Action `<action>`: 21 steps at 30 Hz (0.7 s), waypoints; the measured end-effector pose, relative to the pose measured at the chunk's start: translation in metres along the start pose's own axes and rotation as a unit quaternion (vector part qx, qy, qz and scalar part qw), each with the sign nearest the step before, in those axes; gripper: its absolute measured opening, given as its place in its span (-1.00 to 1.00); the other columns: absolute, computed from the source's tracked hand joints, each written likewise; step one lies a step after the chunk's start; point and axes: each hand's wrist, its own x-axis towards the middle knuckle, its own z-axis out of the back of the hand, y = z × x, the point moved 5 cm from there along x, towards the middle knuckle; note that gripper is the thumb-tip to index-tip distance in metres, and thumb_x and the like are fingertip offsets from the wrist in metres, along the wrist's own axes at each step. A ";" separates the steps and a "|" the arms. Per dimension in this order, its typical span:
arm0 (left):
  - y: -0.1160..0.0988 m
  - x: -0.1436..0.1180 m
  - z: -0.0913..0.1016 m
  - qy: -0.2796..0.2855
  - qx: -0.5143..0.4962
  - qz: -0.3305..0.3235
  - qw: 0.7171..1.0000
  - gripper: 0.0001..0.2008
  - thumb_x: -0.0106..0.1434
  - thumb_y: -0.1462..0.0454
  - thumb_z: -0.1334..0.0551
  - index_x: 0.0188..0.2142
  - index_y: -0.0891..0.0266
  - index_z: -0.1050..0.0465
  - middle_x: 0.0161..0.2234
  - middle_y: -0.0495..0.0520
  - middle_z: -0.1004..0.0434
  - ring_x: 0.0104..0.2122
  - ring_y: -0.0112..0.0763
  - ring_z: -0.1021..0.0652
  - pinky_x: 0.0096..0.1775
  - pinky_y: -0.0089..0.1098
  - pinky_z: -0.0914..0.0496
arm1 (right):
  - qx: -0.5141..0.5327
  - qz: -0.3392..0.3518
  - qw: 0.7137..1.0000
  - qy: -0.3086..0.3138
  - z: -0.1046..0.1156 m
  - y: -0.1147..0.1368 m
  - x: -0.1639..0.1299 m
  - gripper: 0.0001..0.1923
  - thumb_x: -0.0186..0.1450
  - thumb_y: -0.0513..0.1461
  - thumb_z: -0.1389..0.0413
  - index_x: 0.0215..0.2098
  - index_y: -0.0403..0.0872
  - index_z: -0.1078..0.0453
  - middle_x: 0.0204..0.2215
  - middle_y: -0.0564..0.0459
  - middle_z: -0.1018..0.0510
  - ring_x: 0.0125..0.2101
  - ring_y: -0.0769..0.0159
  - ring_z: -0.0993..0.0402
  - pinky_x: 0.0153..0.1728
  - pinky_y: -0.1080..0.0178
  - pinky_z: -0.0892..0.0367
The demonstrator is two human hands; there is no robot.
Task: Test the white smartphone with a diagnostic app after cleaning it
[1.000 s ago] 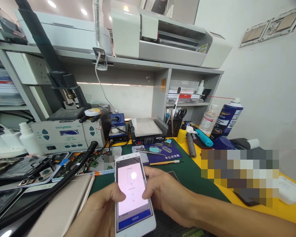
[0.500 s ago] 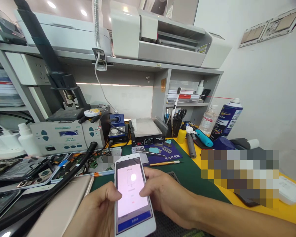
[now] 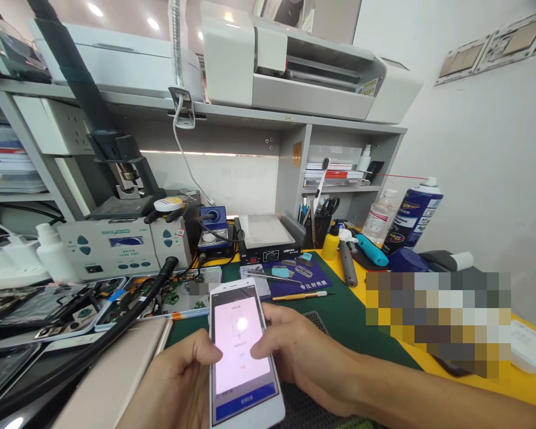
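A white smartphone [image 3: 245, 402] is held upright, tilted a little, between both hands over the green work mat. Its lit screen shows a pale pop-up panel with a bright reflection and a blue bar near the bottom. My left hand [image 3: 183, 369] is closed round the phone's left side, the thumb lying at the screen's edge. My right hand [image 3: 295, 351] grips the right side, with its thumb bent over the screen. The fingers behind the phone are hidden.
Left lie trays of circuit boards [image 3: 174, 295], a gold tablet-like panel [image 3: 116, 369] and a thick black hose [image 3: 129, 322]. Behind are a grey soldering station [image 3: 116, 247], a heating plate [image 3: 268, 235], blades and a brown-handled tool [image 3: 299, 295]. A spray can [image 3: 411, 220] stands right.
The view has shifted very slightly. Both hands keep the phone in nearly the same place, and the right thumb has moved slightly left over the screen.
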 end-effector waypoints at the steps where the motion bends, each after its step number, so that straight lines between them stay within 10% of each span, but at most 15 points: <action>1: 0.000 0.000 0.001 -0.008 0.007 0.001 1.000 -0.44 0.29 0.26 -0.13 0.29 0.19 -0.28 -0.24 0.23 -0.67 -0.36 -0.04 -0.65 -0.38 -0.11 -0.56 | -0.001 0.001 1.000 0.000 0.001 -0.001 0.000 -0.57 -0.01 -0.31 -0.17 -0.13 -0.06 -0.48 -0.46 0.11 -0.52 -0.47 0.33 -0.39 -0.23 0.20 -0.30; 21: 0.001 0.007 -0.001 0.057 -0.042 0.001 0.998 -0.51 0.23 0.23 -0.13 0.16 0.19 -0.39 -0.16 0.21 -0.66 -0.30 -0.09 -0.66 -0.36 -0.19 -0.58 | 0.009 -0.004 1.000 -0.002 0.001 -0.001 0.002 -0.61 -0.04 -0.26 -0.13 -0.20 -0.06 -0.41 -0.48 0.12 -0.46 -0.47 0.35 -0.35 -0.27 0.23 -0.26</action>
